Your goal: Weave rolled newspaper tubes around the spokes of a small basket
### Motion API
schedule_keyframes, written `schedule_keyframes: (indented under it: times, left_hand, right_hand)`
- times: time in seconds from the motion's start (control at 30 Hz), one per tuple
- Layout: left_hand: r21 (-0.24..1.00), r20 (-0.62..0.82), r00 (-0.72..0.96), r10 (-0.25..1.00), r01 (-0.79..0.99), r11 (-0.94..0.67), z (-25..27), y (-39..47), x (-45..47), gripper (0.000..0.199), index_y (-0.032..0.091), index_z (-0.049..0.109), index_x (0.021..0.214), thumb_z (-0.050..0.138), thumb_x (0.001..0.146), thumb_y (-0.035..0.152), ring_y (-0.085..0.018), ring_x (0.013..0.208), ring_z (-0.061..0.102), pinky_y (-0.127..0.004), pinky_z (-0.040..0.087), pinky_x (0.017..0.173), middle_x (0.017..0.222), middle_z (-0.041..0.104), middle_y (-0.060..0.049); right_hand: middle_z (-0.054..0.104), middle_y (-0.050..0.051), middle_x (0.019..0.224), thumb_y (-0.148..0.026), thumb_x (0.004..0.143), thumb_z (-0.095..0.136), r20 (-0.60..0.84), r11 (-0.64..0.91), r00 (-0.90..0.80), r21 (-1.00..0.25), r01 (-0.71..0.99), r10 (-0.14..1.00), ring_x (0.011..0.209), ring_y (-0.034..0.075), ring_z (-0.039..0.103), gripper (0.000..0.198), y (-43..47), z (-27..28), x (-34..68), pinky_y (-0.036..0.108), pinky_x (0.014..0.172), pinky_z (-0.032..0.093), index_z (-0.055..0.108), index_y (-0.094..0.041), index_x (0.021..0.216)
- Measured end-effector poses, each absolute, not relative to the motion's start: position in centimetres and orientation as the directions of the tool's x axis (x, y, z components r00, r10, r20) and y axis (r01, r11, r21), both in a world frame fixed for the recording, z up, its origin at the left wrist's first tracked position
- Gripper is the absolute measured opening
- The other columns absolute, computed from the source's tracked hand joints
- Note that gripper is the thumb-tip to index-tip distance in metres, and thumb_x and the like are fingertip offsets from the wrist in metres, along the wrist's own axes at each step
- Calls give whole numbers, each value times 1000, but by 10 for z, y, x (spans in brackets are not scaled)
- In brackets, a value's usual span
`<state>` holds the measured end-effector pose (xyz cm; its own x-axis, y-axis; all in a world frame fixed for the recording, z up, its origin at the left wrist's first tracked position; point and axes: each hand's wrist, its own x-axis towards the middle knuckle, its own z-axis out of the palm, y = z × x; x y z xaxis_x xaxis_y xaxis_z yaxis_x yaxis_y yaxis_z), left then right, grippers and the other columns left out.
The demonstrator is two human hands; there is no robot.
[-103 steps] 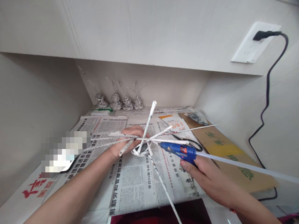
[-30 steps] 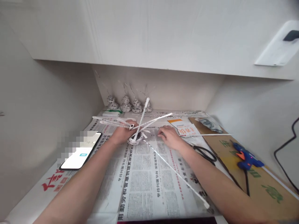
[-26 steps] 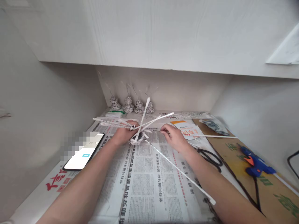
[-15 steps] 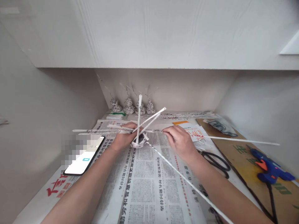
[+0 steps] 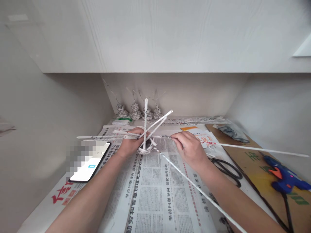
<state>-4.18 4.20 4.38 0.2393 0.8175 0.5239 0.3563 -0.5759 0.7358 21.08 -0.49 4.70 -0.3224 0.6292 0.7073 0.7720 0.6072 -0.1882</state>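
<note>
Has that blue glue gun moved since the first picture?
Yes: the glue gun has gone rightward, from over the newspaper onto the cardboard.

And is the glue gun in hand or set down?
Set down: the blue glue gun lies on the cardboard, while the right hand pinches a paper rod and the left hand holds rods beside the woven piece.

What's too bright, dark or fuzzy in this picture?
In the head view, the phone's screen glares white and blocky squares hide part of it; the wall under the overhang is dim; also in the head view, the back row of woven shapes looks slightly fuzzy.
</note>
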Motion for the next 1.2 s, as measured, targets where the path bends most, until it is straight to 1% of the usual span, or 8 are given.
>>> schedule_keyframes:
  times: [0.17,0.3,0.47,0.67,0.87,1.07,1.13,1.2]
  left_hand:
    - [723,528,233,817,382,-576,45,41,-40,17,19,71,75,66,82,33,-19,81,67,-31,51,77,82,71,-3]
    - [702,538,242,808,402,-588,43,40,-38,22,19,70,72,64,83,36,-19,76,66,-31,51,73,77,70,-3]
    - [681,556,255,791,406,-609,40,40,-37,22,18,71,75,63,85,36,-19,79,66,-31,51,77,83,71,-4]
    - [685,549,281,787,389,-616,39,37,-33,21,17,71,75,63,84,35,-19,79,66,-32,52,78,82,71,-5]
    - [683,512,347,786,390,-617,41,31,-29,22,18,68,71,62,85,35,-18,77,65,-30,51,76,78,69,-4]
    - [680,512,338,790,402,-613,39,31,-27,22,18,68,72,61,86,33,-17,75,63,-29,49,74,76,67,-3]
    - [665,520,360,775,399,-631,38,29,-25,22,18,66,68,60,86,30,-16,74,62,-28,49,73,74,67,-2]
    - [645,527,399,750,388,-659,38,27,-23,21,18,65,67,59,86,27,-16,74,62,-27,49,73,74,66,-2]
  right_hand:
    - [65,6,84,-20,95,49,695,605,-337,-176,777,635,81,20,58,15,-5,46,209,34,78,44,64,-19,94]
    - [65,6,86,-19,94,49,675,608,-341,-203,768,655,84,21,59,15,-6,46,208,34,80,45,64,-19,95]
    - [65,7,88,-13,91,50,657,605,-336,-232,762,675,85,21,58,15,-7,46,207,34,81,45,65,-18,94]
    - [66,8,84,-10,90,49,642,615,-352,-239,752,680,82,21,59,19,-6,42,206,32,77,45,66,-17,92]
    - [67,8,82,-10,90,48,635,632,-392,-201,748,666,82,21,59,20,-5,37,202,32,76,46,67,-17,89]
    - [68,8,89,-14,89,52,581,565,-340,-262,782,740,86,22,60,19,-11,42,198,33,80,46,64,-17,103]
    - [69,8,94,-16,88,54,556,534,-323,-271,800,766,90,23,61,22,-14,45,196,34,82,46,62,-18,108]
    - [69,8,96,-19,87,56,530,513,-320,-268,816,785,92,24,61,22,-16,45,193,35,83,46,62,-18,108]
